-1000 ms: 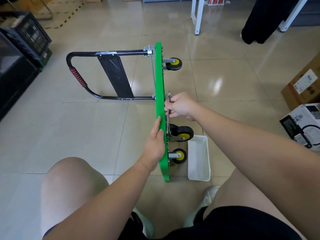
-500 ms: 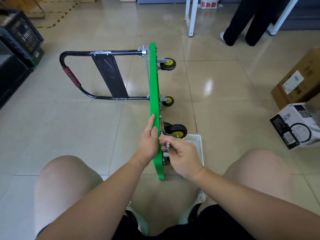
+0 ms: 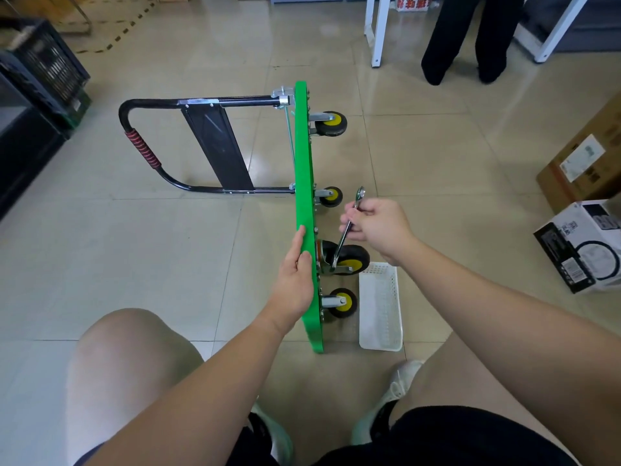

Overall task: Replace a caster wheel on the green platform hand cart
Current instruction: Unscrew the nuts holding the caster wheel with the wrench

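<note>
Left hand (image 3: 295, 280), fingers straight, rests against the green platform (image 3: 304, 156), which stands on edge at centre. At 1 o'clock, right hand (image 3: 378, 227) grips a wrench (image 3: 341, 245) angled down to the caster wheel (image 3: 357, 258). Cart handle (image 3: 141, 153) lies at 10 o'clock.

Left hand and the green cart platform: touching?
Touching. Head view: left hand lies against the edge of the upright green cart platform, no gap.

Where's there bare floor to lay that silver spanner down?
Open tile lies right of the white plastic basket, before the black-and-white carton. More lies left of the upright green platform, below its black tubular handle. Crowded: the strip between the yellow-hubbed caster wheels and the basket.
</note>
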`<act>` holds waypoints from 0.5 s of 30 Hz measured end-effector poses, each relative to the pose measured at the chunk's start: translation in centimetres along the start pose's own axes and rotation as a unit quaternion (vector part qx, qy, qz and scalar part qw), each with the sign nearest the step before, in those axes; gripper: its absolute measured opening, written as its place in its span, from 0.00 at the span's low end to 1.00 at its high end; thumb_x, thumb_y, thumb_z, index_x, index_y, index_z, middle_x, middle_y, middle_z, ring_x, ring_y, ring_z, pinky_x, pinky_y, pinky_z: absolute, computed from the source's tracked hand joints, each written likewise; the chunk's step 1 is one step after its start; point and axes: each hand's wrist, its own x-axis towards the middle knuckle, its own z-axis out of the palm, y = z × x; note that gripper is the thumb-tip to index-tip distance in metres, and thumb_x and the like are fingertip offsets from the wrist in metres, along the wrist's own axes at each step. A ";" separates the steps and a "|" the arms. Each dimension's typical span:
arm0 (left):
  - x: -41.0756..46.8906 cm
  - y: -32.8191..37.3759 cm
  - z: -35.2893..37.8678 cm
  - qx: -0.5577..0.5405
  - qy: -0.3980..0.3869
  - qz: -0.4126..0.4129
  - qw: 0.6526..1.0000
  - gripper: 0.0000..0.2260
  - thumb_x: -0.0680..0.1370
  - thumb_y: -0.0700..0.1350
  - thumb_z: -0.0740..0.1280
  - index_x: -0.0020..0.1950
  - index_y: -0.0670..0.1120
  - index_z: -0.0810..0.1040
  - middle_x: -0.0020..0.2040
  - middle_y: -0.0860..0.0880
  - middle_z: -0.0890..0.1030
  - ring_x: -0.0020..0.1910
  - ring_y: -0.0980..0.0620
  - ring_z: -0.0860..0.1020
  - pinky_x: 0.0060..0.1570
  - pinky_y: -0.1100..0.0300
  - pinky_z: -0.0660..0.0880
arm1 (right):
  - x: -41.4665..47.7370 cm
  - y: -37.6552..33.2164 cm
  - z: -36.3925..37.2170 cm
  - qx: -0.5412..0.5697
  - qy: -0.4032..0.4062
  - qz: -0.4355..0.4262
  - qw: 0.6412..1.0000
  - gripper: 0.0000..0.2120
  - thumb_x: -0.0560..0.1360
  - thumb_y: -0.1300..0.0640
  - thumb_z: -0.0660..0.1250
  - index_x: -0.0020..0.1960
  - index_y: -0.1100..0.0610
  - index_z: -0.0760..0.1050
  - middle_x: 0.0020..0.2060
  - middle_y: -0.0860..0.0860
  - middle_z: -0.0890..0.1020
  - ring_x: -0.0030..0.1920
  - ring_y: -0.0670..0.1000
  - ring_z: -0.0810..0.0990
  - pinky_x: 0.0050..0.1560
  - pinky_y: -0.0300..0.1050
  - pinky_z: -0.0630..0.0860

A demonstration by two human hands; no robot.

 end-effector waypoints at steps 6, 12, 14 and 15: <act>0.0 0.4 -0.2 0.001 -0.006 0.003 1.000 0.23 0.88 0.45 0.50 0.82 0.59 0.58 0.79 0.59 0.63 0.75 0.64 0.63 0.74 0.69 0.56 | 4.1 -0.6 1.5 -0.033 -0.079 0.039 0.996 0.07 0.80 0.59 0.67 0.55 0.62 0.78 0.46 0.58 0.85 0.43 0.54 0.87 0.43 0.43 0.84; 0.5 -0.1 -0.3 -0.005 0.002 0.000 1.000 0.22 0.88 0.46 0.51 0.82 0.61 0.59 0.80 0.58 0.63 0.78 0.60 0.61 0.80 0.55 0.56 | 5.8 -1.1 3.9 -0.117 -0.128 0.039 0.984 0.05 0.80 0.59 0.67 0.47 0.58 0.80 0.43 0.53 0.85 0.45 0.55 0.87 0.52 0.52 0.84; 0.5 -0.2 -0.4 0.003 -0.002 0.003 1.000 0.23 0.87 0.46 0.50 0.82 0.61 0.58 0.80 0.58 0.63 0.78 0.59 0.61 0.80 0.53 0.56 | 5.7 -1.0 4.3 -0.109 -0.113 0.040 0.987 0.05 0.80 0.59 0.68 0.46 0.58 0.80 0.42 0.53 0.85 0.47 0.56 0.86 0.52 0.54 0.83; 0.6 -0.3 -0.4 0.004 -0.002 0.004 1.000 0.23 0.87 0.47 0.51 0.82 0.61 0.58 0.80 0.59 0.63 0.78 0.60 0.61 0.81 0.53 0.56 | 5.5 -0.9 4.4 -0.106 -0.103 0.033 0.988 0.05 0.80 0.59 0.68 0.46 0.58 0.80 0.43 0.54 0.85 0.48 0.55 0.86 0.52 0.55 0.84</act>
